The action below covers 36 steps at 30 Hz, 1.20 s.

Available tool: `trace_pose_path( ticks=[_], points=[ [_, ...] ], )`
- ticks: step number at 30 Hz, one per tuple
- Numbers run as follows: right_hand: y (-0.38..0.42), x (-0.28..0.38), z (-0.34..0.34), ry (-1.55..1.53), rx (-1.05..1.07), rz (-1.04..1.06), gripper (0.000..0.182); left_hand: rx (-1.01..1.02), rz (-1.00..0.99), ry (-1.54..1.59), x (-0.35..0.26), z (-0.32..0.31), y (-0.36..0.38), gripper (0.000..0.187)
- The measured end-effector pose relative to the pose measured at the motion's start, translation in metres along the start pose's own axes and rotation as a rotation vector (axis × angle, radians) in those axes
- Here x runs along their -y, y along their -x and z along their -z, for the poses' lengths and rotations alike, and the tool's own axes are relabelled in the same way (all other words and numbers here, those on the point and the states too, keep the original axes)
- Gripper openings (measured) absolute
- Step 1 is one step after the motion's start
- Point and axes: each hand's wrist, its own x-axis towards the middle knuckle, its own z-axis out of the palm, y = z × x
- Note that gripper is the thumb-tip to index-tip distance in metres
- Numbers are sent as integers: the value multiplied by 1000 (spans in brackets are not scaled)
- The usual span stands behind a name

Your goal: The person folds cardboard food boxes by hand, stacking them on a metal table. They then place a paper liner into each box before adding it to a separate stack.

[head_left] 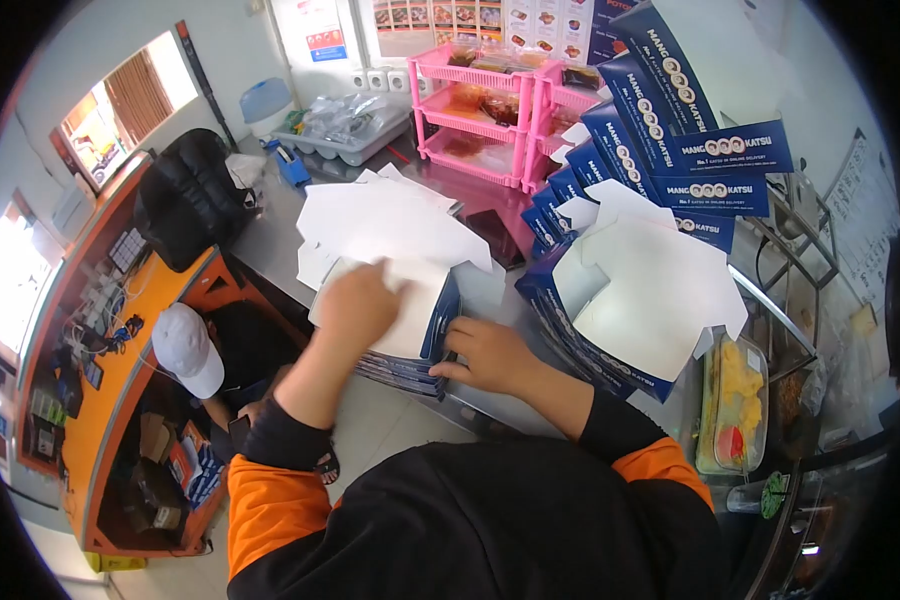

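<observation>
A stack of folding cardboard takeaway boxes, blue outside and white inside, stands in front of me at the edge of the steel counter. Over the white inside of the top box, my left hand is smeared by motion, so its finger grip cannot be made out. My right hand grips the blue right side wall of that box, its fingers bent against the edge. Loose white flaps spread out behind the box. Close to my right hand is a second stack of nested open boxes.
Blue printed boxes fan out at the back right. Pink tiered racks with packed food stand behind, near a dark phone. A tray of yellow food is at right. A person in a white cap sits low at left.
</observation>
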Motion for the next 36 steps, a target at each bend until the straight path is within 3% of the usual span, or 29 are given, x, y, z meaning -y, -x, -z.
trace_pose_path(
  ticks=[2, 4, 7, 16, 19, 22, 25, 27, 28, 30, 33, 36],
  points=[
    [0, 1, -8, 18, -33, 31, 42, 303, 58, 103, -44, 9, 5, 50],
    [1, 1, -14, 40, -111, 72, 42, 321, -28, 41, -58, -7, 7, 31],
    [3, -9, -5, 37, -40, -10, 44, 268, -140, 24, -60, -12, 9, 13],
    [8, -42, -12, 6, -125, -58, 44, 290, -322, -101, -65, -12, 8, 16],
    [6, -48, -15, -89, -241, 57, 46, 455, -320, -161, -68, -17, -2, 15],
    [7, -46, 0, -205, -192, 78, 49, 429, -219, -41, -65, -15, -6, 22],
    [6, -81, -2, -212, -208, 75, 54, 23, -96, 291, -37, 3, 0, 29],
    [8, -83, 3, -474, -380, -83, 63, -70, -14, 392, 15, -5, 6, 31],
    [7, -78, 8, -606, -465, -165, 68, 14, 191, 559, 19, 5, 15, 26],
    [0, -71, 18, -479, -475, -5, 60, -64, 137, 707, 36, -3, 28, 24],
    [-6, -72, 19, -257, -373, 131, 51, -225, -91, 579, 52, -10, 32, 31],
    [-7, -69, 12, -300, -335, 71, 44, -41, -106, 653, 60, -19, 25, 46]
  ],
)
